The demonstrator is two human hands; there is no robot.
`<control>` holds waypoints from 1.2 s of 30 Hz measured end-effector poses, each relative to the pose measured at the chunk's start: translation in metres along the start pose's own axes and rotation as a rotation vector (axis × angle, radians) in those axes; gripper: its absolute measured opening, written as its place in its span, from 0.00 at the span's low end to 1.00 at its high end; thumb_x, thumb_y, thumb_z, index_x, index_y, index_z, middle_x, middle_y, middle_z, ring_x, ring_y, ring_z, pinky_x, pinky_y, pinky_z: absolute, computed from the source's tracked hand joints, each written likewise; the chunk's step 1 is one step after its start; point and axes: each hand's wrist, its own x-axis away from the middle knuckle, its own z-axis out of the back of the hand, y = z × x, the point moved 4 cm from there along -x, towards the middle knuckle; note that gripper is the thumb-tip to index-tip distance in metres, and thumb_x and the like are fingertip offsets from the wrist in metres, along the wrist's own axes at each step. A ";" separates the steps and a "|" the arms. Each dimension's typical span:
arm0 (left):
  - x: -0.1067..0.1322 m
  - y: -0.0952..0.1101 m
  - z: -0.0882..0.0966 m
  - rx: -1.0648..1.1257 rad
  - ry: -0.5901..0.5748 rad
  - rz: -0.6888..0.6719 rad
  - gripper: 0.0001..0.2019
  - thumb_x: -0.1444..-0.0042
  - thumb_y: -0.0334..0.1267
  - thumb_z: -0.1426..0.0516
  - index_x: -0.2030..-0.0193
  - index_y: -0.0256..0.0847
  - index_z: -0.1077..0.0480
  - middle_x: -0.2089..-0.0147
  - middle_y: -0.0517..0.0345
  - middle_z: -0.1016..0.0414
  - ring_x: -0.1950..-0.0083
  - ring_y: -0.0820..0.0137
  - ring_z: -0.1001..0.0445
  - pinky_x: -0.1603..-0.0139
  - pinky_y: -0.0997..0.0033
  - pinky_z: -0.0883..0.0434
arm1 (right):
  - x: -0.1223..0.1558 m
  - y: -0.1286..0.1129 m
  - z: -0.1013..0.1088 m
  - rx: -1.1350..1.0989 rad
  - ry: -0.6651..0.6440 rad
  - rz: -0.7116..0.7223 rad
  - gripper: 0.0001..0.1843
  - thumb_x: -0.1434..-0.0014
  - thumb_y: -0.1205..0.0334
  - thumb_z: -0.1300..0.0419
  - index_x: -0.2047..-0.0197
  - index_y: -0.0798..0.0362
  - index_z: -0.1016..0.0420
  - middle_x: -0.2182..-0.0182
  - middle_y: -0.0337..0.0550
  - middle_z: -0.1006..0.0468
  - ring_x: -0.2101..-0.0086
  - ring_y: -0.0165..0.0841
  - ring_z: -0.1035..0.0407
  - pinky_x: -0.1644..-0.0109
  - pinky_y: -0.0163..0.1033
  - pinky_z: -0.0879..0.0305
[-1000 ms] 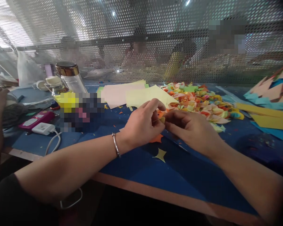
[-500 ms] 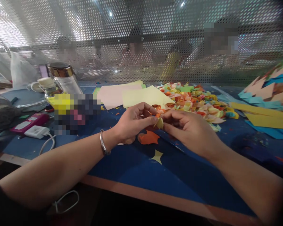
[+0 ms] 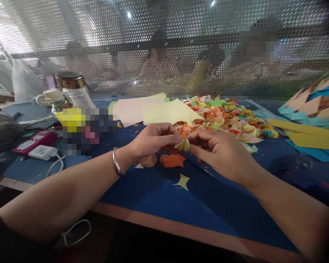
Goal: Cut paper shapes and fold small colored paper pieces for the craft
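Between my two hands is a small folded piece of yellow paper [image 3: 183,145], its pleats fanned out. My left hand [image 3: 156,141], with a silver bangle at the wrist, pinches its left side between thumb and fingers. On the other side my right hand [image 3: 218,151] is closed on its right edge. Below them on the blue table lie an orange paper scrap [image 3: 174,161] with a pointed edge and a pale yellow four-pointed scrap [image 3: 183,182]. A tan paper piece [image 3: 150,161] is partly hidden under my left hand.
Behind my hands lies a heap of folded coloured papers [image 3: 224,118], beside pale yellow sheets [image 3: 167,113] and pink sheets [image 3: 128,111]. A bottle [image 3: 78,91], a magenta box [image 3: 35,141] and a white charger [image 3: 43,153] stand left. Yellow paper strips [image 3: 312,135] lie right. People sit behind a perforated screen [image 3: 175,22].
The yellow paper now shows its fanned pleats more openly between my fingers. My left hand and forearm have shifted slightly left; my right hand has hardly moved.
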 end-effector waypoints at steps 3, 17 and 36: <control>0.000 -0.001 0.001 -0.005 -0.035 0.010 0.08 0.47 0.34 0.31 0.69 0.37 0.25 0.69 0.59 0.22 0.68 0.75 0.21 0.62 0.73 0.21 | 0.000 0.002 0.000 0.018 -0.007 -0.010 0.20 0.40 0.41 0.31 0.67 0.51 0.20 0.78 0.38 0.24 0.79 0.28 0.37 0.77 0.35 0.41; 0.005 0.007 -0.004 -0.464 0.038 -0.179 0.06 0.51 0.34 0.34 0.67 0.38 0.27 0.69 0.59 0.22 0.70 0.76 0.26 0.69 0.75 0.29 | 0.001 0.003 0.000 0.058 -0.021 -0.004 0.15 0.39 0.47 0.32 0.67 0.50 0.20 0.75 0.41 0.20 0.77 0.30 0.32 0.76 0.35 0.38; 0.005 0.000 -0.003 -0.262 0.111 -0.049 0.06 0.46 0.26 0.38 0.65 0.37 0.29 0.71 0.62 0.24 0.70 0.77 0.23 0.65 0.75 0.24 | 0.002 0.007 0.000 0.133 -0.028 0.030 0.13 0.38 0.49 0.34 0.65 0.50 0.21 0.76 0.38 0.24 0.78 0.29 0.34 0.76 0.34 0.39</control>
